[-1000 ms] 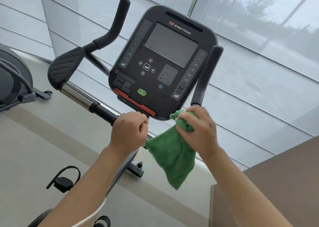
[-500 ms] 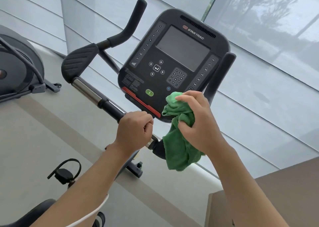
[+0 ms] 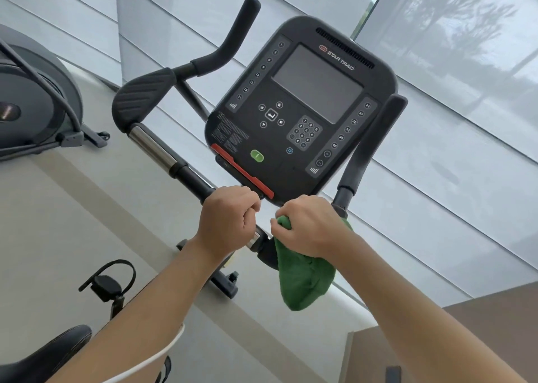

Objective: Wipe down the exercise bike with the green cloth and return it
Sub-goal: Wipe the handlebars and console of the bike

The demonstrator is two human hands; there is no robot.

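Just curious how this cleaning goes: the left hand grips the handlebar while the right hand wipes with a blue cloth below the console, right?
Nearly. The cloth is green, not blue, as the head view shows. The left hand does grip the handlebar, and the right hand holds the cloth below the console.

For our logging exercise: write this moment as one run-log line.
left hand: grips handlebar | right hand: grips green cloth below console | step: wiping bike, cloth not returned
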